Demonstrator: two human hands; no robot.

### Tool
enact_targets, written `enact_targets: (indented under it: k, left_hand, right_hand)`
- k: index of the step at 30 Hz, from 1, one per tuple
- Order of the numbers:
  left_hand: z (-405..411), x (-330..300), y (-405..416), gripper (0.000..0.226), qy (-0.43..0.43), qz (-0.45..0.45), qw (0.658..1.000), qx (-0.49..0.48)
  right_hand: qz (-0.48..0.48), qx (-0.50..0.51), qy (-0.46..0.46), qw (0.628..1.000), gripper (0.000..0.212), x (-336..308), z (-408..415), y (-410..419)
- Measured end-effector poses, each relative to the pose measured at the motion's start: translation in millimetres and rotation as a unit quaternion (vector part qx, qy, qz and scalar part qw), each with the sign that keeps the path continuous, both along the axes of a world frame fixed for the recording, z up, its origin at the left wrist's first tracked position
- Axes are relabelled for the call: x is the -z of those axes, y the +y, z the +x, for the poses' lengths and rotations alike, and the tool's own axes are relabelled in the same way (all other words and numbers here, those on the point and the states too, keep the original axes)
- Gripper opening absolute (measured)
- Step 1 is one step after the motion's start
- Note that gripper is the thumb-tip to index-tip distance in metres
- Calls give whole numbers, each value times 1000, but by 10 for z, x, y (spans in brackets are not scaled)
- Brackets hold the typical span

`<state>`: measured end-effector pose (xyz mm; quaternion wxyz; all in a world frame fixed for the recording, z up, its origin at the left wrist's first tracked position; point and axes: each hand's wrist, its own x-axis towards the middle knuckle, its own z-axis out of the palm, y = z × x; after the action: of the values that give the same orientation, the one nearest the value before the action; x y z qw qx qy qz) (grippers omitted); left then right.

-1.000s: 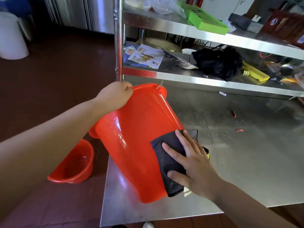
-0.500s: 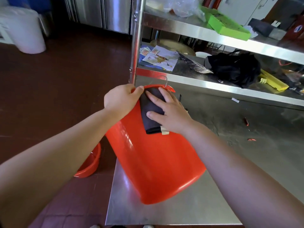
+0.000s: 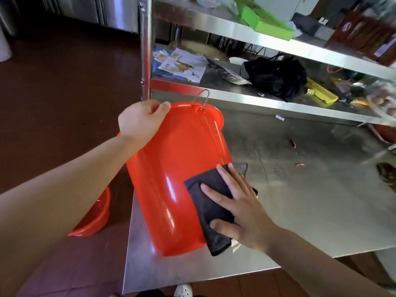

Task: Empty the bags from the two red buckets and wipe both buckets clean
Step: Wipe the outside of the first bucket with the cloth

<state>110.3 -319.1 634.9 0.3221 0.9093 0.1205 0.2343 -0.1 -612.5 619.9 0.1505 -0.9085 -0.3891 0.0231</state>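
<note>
A red bucket (image 3: 171, 179) lies tilted on the steel table (image 3: 310, 211), its bottom toward me and its rim toward the shelf. My left hand (image 3: 140, 120) grips the rim at the far left. My right hand (image 3: 235, 202) presses a dark cloth (image 3: 211, 202) flat against the bucket's lower right side, fingers spread and straight. A second red bucket (image 3: 94, 217) stands on the floor left of the table, partly hidden by my left arm.
A steel shelf unit (image 3: 257, 97) rises behind the table, with a post (image 3: 145, 50) close to the bucket's rim. On its lower shelf lie papers (image 3: 180, 65), a black bag (image 3: 276, 78) and a yellow object (image 3: 319, 93). A green tray (image 3: 265, 22) sits higher up. Brown tiled floor (image 3: 64, 82) lies to the left.
My right hand has slid the cloth from near the bucket's rim down to its lower right side. My left hand keeps its grip on the rim.
</note>
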Motion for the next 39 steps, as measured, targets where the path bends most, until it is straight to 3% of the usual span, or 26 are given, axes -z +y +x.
enact_targets:
  k: [8,12,16,19,21,25,28,34,39]
  left_hand:
    - [54,2,64,64,22,-8,1000,9]
    - [-60,68,224,50,24,-47,998,25]
    - [-230,93,423,35,48,-95,991,77]
    - [-290,7,388,23,17,13,998,65]
    - [-257,-169,226,32,-12,59,996,59]
    - [-69,-368,-113,40,73,102,990,71]
    - [-58,-308,-207,41,52,172,983,47]
    - [-71,-200,-2,37,25,132,990,52]
    - [-121,-184,147,32,20,100,992,69]
  right_hand:
    - [62,43,4,997,62,-264,859,609]
    - [94,100,1,991,58,-343,1139,924]
    - [66,78,-50,994,59,-279,895,985]
    - [17,47,-80,996,61,-217,605,899]
    - [-2,29,-77,997,61,-205,401,825]
    - [-20,-2,-86,996,60,-136,6,645]
    - [-34,-29,-107,993,61,-67,-197,507]
    - [8,-56,-107,993,62,-97,132,715]
    - [52,64,-57,995,57,-315,913,1137]
